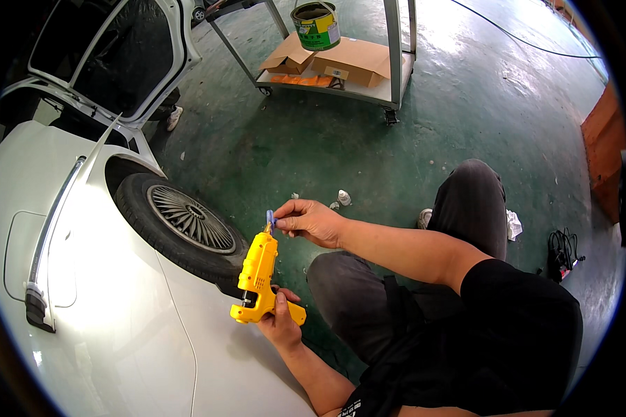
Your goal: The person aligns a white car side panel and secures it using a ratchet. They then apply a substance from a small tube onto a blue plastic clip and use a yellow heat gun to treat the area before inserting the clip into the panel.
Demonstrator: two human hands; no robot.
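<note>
My left hand [283, 323] is wrapped around the handle of a yellow hot glue gun [259, 267], whose nozzle points away from me. Pinched in the fingers of my right hand [313, 221] is a small blue plastic tab [270, 219], held right at the nozzle tip. Whether the tab has glue on it is too small to tell. Both hands are beside the white car panel [111, 347], close to the black tyre and its spoked wheel [189, 217].
A tube-shaped lamp [57, 222] rests on the car. The car's door or lid [129, 55] stands open, with a person's shoe [174, 118] nearby. A wheeled cart [395, 62] carries cardboard boxes [358, 59] and a green-yellow bucket [316, 31]. A small white bottle [344, 197] and black cables [562, 251] are on the floor.
</note>
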